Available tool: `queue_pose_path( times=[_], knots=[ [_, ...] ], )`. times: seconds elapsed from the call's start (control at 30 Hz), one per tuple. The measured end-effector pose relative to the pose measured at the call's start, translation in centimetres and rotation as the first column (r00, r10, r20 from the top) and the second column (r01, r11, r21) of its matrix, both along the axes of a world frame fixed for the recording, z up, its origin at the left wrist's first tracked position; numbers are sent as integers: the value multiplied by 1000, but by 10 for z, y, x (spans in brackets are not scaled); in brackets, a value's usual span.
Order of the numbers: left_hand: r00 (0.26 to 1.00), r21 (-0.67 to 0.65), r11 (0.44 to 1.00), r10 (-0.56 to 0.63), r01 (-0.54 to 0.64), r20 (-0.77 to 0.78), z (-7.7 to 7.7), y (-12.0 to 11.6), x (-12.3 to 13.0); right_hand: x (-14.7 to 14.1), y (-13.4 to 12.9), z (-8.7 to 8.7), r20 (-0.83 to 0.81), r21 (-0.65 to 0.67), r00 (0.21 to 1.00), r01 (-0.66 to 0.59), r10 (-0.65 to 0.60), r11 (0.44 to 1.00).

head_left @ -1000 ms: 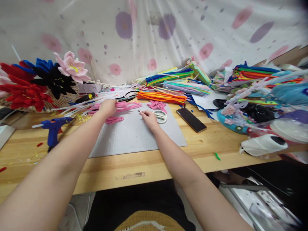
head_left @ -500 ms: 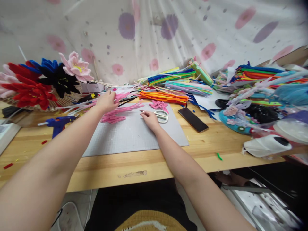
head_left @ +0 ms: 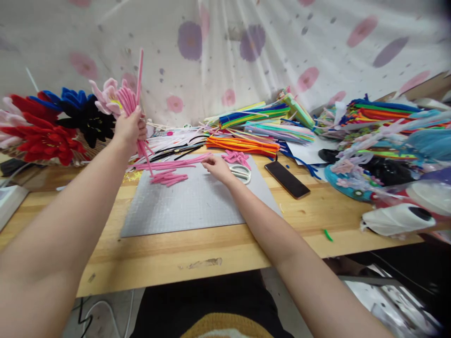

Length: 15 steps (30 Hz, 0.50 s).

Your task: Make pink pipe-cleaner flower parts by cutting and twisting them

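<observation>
On the grey mat (head_left: 183, 211), short pink stems (head_left: 169, 178) could be scattered by a brushing forearm; beyond, the scissors (head_left: 246, 173) are partly hidden by the right hand (head_left: 216, 168), its fingers drawn together, on what cannot be told. At far left, the raised pink bundle (head_left: 127, 97), clamped in the left hand (head_left: 127, 129), could be shed by a slackened grip; its edge is hardly distinguished from the pink flower (head_left: 104, 95)

No text, label, brand or number could be read anywhere. The gray mat (head_left: 197, 206) bore a fine printed grid, any figures on it too small to make out. Nothing legible showed on the scissors (head_left: 241, 174), the dark-screened phone (head_left: 287, 179) or the flower-printed curtain (head_left: 151, 28) behind the counter (head_left: 141, 263).
</observation>
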<state>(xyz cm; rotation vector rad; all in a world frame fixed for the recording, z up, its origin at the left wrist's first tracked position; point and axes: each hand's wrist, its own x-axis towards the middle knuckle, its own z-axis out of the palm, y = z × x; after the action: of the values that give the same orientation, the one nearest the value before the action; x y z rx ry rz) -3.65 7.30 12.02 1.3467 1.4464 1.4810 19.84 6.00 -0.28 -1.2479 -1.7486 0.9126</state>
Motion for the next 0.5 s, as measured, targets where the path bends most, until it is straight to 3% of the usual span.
queue_pose_path(
  times=[0.07,0.13,0.23,0.37,0.5],
  knots=[
    [962,-38,985,-158,171,222,-3,-13,13,-1,0,-6,-25,-20,1000,-7,7,1000],
    [931,63,981,-192,182,310,-18,-30,30,-2,-1,-11,-59,-33,998,-9,7,999],
    [951,222,958,-231,184,207,-53,-54,53,1,-4,-17,-92,-24,996,12,-14,1000],
    [954,65,967,-254,247,161,-99,-73,70,5,-9,-19,-129,-49,991,39,-45,998],
    [966,-107,961,-250,256,69,-120,-77,79,8,-19,-10,-228,-96,973,-67,44,993]
  ],
)
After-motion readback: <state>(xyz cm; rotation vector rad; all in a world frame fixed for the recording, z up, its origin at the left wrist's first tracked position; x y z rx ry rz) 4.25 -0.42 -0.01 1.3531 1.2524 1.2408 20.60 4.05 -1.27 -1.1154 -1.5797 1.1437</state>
